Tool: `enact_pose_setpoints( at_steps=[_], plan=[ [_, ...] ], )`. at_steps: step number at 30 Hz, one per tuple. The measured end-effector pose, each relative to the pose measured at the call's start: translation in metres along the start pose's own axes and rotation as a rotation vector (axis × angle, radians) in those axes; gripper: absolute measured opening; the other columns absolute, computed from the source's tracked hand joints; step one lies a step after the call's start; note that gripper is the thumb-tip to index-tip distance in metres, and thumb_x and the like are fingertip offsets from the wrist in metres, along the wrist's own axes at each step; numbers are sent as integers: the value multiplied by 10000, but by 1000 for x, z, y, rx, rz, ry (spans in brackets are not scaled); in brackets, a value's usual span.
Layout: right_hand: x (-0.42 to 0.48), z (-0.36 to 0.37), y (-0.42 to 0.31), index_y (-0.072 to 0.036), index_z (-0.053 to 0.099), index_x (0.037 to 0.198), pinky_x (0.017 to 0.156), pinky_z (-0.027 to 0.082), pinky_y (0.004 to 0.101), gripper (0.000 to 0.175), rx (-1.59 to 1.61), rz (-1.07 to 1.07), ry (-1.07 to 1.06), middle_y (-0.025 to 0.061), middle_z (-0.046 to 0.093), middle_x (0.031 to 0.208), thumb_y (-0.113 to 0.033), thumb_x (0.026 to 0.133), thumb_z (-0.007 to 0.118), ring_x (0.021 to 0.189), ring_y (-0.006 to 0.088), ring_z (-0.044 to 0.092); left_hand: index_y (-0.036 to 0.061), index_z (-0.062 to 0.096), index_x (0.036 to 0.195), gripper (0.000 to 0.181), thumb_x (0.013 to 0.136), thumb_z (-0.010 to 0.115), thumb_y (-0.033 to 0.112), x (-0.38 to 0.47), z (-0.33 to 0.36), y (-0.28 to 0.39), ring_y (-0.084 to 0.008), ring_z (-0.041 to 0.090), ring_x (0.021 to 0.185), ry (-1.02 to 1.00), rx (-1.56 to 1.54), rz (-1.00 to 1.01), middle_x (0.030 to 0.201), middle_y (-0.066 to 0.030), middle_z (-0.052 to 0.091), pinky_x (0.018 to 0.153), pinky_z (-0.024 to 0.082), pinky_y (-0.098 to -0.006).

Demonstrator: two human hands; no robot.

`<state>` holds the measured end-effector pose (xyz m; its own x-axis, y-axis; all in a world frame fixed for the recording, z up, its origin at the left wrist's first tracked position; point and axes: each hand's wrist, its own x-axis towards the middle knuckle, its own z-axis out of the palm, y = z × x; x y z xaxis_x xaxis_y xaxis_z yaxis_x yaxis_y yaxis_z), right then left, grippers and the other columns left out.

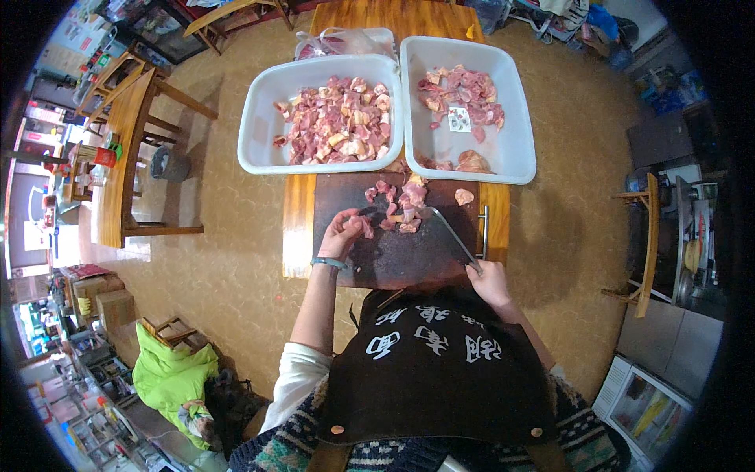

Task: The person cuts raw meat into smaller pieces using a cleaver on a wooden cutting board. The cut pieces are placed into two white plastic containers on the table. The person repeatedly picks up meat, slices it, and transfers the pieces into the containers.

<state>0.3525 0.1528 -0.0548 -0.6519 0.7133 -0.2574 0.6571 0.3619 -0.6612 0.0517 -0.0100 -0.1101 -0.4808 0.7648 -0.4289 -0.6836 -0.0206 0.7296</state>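
Note:
Raised over the left part of a dark chopping board [413,259], my left hand [341,233] pinches a small piece of raw meat [364,226]. My right hand [491,284] grips a knife [457,236] at the board's right side. Its blade is seen nearly edge-on, and the tip reaches the cut pieces of raw poultry [411,197] in the board's upper middle. A lone piece with skin [464,196] lies farther right.
Behind the board stand a left white tub [248,138] heaped with chopped meat and a right white tub [519,141] with larger pieces and a small printed card [459,119]. Plastic bags [354,42] lie behind. A wooden table [127,171] and bin [169,164] stand left; a person [197,419] sits lower left.

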Motion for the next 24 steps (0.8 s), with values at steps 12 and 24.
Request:
enact_pose_setpoints(
  at_steps=[12,24],
  plan=[
    [5,5,-24,-26,624,755,563,453,454,184,-63,-34,-166,210,578,643,-204,778,582,640,389,584,23,541,906,339,726,731,239,-13,-5,-74,-233,633,653,463,927,179,696,-87,632,628,503,-342],
    [14,21,-46,-34,635,768,584,464,455,180,-143,-34,-143,206,587,658,-206,774,585,649,386,587,48,639,880,150,731,649,58,-55,-11,-57,-280,573,884,384,1236,644,951,-104,578,761,471,-340]
  ],
)
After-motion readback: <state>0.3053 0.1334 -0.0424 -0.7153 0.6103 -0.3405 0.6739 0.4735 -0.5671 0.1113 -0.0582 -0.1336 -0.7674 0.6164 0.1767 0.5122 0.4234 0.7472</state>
